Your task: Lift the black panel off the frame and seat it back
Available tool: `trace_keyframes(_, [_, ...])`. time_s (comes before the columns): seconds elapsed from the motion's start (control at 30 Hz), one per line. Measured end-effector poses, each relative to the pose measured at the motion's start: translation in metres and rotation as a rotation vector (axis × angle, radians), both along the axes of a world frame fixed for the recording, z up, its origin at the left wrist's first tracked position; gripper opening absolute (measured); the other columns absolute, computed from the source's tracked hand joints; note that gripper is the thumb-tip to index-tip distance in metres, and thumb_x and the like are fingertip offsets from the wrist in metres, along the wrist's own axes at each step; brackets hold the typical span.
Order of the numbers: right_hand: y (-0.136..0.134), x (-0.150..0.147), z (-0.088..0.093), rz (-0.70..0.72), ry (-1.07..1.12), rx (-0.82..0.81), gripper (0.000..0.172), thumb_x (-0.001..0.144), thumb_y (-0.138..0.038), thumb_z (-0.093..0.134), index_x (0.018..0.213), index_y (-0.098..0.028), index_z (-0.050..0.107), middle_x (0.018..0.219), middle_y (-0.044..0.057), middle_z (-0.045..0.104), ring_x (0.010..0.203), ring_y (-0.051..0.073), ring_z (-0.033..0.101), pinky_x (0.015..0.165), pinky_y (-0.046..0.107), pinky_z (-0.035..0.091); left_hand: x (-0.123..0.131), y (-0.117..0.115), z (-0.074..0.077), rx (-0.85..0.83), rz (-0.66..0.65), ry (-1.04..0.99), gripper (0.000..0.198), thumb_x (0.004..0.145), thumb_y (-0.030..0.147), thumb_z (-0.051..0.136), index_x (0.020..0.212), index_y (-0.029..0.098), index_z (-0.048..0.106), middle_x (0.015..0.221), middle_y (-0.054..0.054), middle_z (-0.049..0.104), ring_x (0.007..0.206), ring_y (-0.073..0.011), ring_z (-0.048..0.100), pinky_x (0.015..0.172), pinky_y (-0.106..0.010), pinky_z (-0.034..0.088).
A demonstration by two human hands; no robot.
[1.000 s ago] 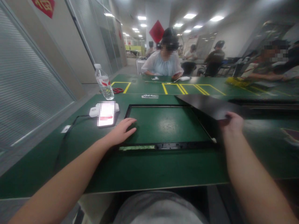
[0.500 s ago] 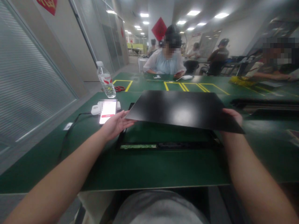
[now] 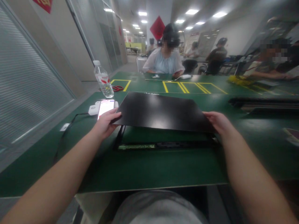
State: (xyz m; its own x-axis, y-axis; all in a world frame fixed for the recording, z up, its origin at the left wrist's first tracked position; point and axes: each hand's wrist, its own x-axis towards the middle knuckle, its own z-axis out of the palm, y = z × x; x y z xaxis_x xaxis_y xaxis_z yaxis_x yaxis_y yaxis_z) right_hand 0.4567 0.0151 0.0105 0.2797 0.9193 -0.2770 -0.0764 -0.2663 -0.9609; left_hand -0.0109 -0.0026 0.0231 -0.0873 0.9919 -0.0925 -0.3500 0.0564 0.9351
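Panel (image 3: 158, 112) is being held above the black frame (image 3: 182, 145), having been shifted leftward over it; weight is now being shared, its opposite edges being pinched by the fingers of the left hand (image 3: 106, 122) and, partly hidden, the right hand (image 3: 217, 122).

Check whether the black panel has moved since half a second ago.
Yes: the black panel has shifted left, judged against the black frame below it.
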Motion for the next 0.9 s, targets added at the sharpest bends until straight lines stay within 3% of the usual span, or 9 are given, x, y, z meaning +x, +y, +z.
trace_keyframes(0.13, [-0.001,-0.004,0.003,-0.062,0.090,-0.050,0.016,0.086,-0.011,0.061,0.091,-0.018,0.074,0.072,0.007,0.076,0.061,0.017,0.070,0.060,0.025,0.058,-0.004,0.000,0.001,0.020,0.034,0.041,0.024,0.065,0.008,0.081,0.089,0.014,0.083,0.076,-0.005,0.079,0.069,-0.0187,0.075,0.060,-0.021,0.061])
trace_keyframes(0.33, [-0.005,-0.008,0.005,-0.135,-0.022,-0.048,0.024,0.090,-0.013,0.060,0.111,-0.018,0.071,0.074,0.008,0.077,0.063,0.019,0.072,0.058,0.026,0.056,-0.009,-0.002,0.003,0.025,0.021,0.123,0.035,0.062,0.010,0.084,0.097,0.016,0.082,0.079,-0.004,0.079,0.076,-0.0214,0.076,0.064,-0.023,0.061])
trace_keyframes(0.47, [-0.006,-0.012,0.006,-0.178,-0.137,-0.029,0.023,0.088,-0.012,0.060,0.107,-0.018,0.071,0.070,0.008,0.076,0.062,0.019,0.071,0.059,0.025,0.055,-0.009,-0.002,0.002,-0.014,0.014,0.162,0.039,0.060,0.011,0.084,0.098,0.017,0.077,0.080,-0.003,0.079,0.068,-0.0183,0.073,0.060,-0.023,0.059])
trace_keyframes(0.63, [-0.006,-0.009,0.005,-0.187,-0.248,-0.018,0.018,0.090,-0.015,0.060,0.099,-0.019,0.075,0.066,0.006,0.075,0.059,0.017,0.068,0.053,0.022,0.044,-0.009,-0.001,0.001,-0.062,-0.010,0.183,0.050,0.053,0.011,0.087,0.100,0.018,0.071,0.079,-0.001,0.079,0.062,-0.0177,0.073,0.056,-0.023,0.059])
trace_keyframes(0.9, [0.002,-0.002,-0.007,-0.169,-0.362,-0.007,0.018,0.087,-0.026,0.068,0.101,-0.020,0.076,0.065,0.007,0.075,0.054,0.017,0.061,0.051,0.025,0.038,-0.012,-0.001,0.001,-0.103,-0.072,0.265,0.051,0.052,0.013,0.085,0.097,0.019,0.065,0.078,0.000,0.077,0.060,-0.0188,0.073,0.051,-0.024,0.056])
